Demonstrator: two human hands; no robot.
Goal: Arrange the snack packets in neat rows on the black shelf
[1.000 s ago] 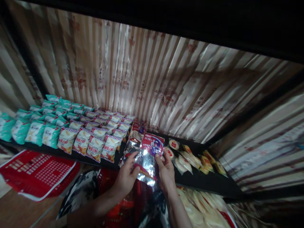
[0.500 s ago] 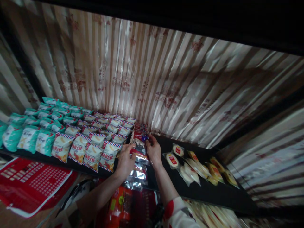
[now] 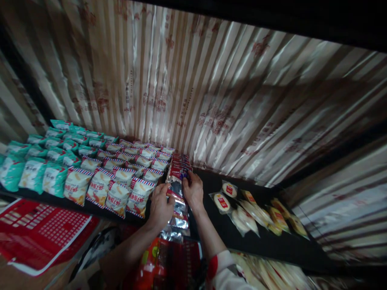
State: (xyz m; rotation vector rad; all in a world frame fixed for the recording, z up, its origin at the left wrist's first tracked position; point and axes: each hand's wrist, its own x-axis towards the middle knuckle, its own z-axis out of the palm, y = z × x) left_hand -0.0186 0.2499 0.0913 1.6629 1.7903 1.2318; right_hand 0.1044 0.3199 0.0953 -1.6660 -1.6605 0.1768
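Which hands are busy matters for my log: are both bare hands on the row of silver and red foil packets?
Yes, the left hand and right hand both press on the silver and red foil packets lined up on the black shelf.

Both forearms rise from the lower edge of the view, converging forward. Left hand: back facing up, fingers curled downward in a grip. Right hand: slightly further forward, just beside the left, fingers bent and pinching. The right forearm wears a white-and-red sleeve; the left forearm is bare.
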